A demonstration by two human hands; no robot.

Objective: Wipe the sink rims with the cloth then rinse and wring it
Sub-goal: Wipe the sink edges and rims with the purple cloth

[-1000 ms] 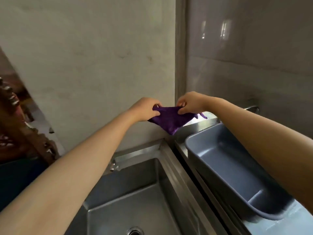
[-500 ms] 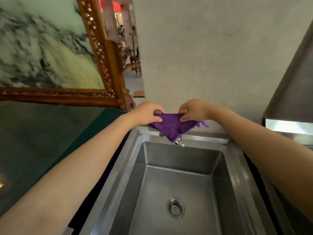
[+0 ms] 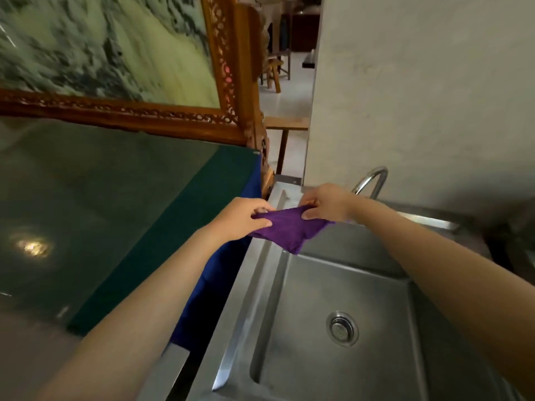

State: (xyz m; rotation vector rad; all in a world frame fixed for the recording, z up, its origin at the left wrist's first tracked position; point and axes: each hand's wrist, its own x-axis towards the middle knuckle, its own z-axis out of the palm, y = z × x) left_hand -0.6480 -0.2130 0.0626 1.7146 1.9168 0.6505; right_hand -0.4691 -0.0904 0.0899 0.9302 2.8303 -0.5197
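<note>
A purple cloth (image 3: pixel 289 231) hangs folded between both hands, above the far left corner of the steel sink (image 3: pixel 249 287). My left hand (image 3: pixel 241 217) pinches its left edge. The cloth's right edge is held in my right hand (image 3: pixel 327 202), which grips it near the curved tap (image 3: pixel 373 180). The lower point of the cloth droops just over the inner edge of the basin. A round drain (image 3: pixel 341 328) sits in the basin floor.
A glass-topped green table (image 3: pixel 101 209) with a blue cloth edge (image 3: pixel 202 290) adjoins the sink's left rim. A carved wooden frame (image 3: pixel 228 68) stands behind it. A plain wall (image 3: pixel 419 96) backs the sink. A doorway with wooden furniture shows beyond.
The view swung left, from the grey tub at the right to the sink's left side. Both hands kept the cloth and carried it over the far left corner of the sink.
</note>
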